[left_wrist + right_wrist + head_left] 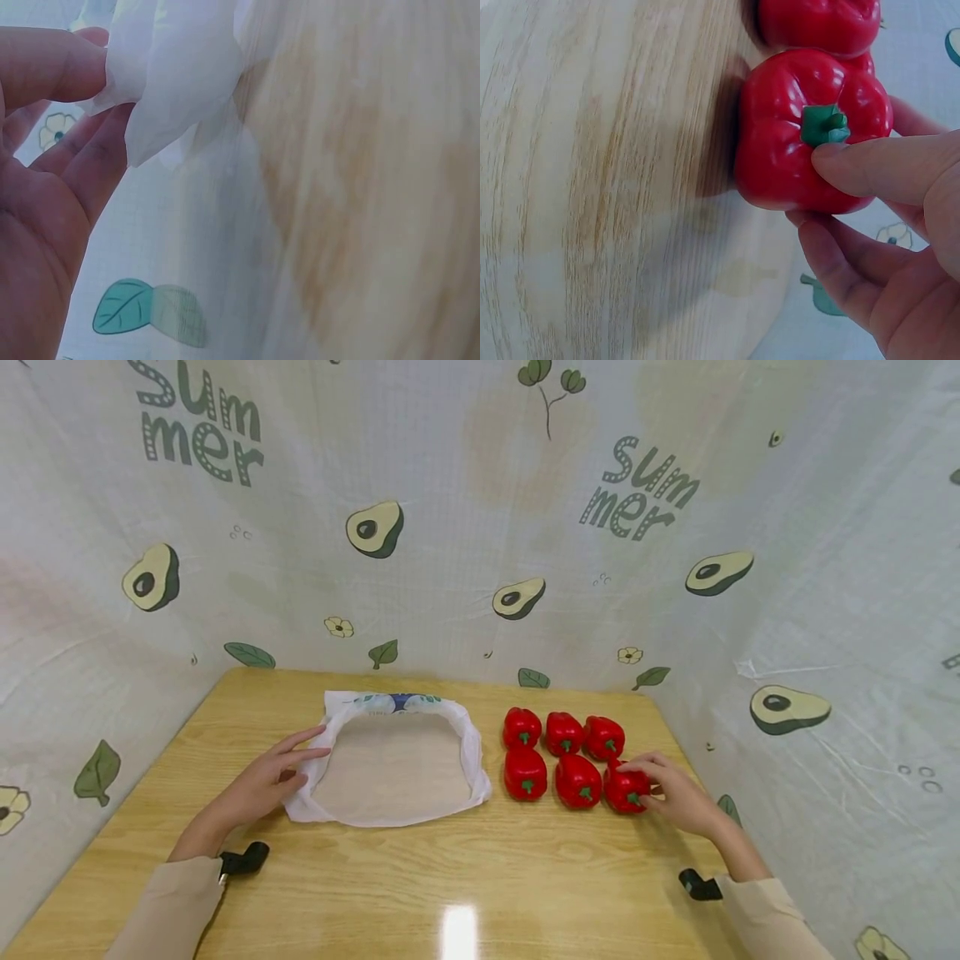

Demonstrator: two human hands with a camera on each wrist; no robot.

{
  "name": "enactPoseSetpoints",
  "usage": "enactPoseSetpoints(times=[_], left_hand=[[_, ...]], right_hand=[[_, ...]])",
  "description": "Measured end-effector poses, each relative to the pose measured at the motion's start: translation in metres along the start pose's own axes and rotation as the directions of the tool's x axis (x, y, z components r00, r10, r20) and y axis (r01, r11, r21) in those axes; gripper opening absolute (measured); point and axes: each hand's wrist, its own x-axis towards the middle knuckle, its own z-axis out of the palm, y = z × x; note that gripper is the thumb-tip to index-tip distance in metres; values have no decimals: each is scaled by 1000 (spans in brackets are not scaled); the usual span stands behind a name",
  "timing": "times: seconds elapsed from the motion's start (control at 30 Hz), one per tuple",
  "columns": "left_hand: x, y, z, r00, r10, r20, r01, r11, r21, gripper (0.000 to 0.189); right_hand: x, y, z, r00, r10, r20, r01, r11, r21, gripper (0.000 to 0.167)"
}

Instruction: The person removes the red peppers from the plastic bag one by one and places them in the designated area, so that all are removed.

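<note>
A white plastic bag (471, 752) lies on the table with its mouth spread wide, blue and green print showing along its far edge. At its left side my left hand (258, 785) pinches the rim; in the left wrist view, thin white film (180, 67) runs between the thumb and fingers. On the right, my right hand (681, 800) grips a red bell pepper (624, 787), the nearest right one of a group. The right wrist view shows the thumb beside the green stem of this pepper (780, 142), with other fingers round its side and partly hidden behind it.
Several more red bell peppers stand in two rows beside it, including a front middle one (576, 777) and a back left one (521, 727). A wooden table (390, 893) carries everything. Behind it and at the sides hangs a pale printed cloth (450, 568).
</note>
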Motion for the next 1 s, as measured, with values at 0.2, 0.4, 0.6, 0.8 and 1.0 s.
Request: enactPoseSetpoints(times=[0.2,0.4,0.6,0.8,1.0], left_hand=[[-1,-1,1,1000,-12,8,12,1000,-5,50],[0,0,0,1000,-9,6,9,1000,8,50],[2,0,-1,1000,-11,3,11,1000,6,51],[1,-1,0,1000,-17,13,17,1000,9,51],[1,1,0,1000,-26,14,26,1000,3,50]], right_hand=[[-2,5,2,1000,18,12,-18,1000,-8,60],[-3,6,3,1000,-2,-2,2,1000,0,61],[-2,4,0,1000,-15,-7,15,999,45,61],[-5,3,-2,1000,5,18,-7,998,67,62],[-5,0,-5,998,45,32,-47,995,85,58]])
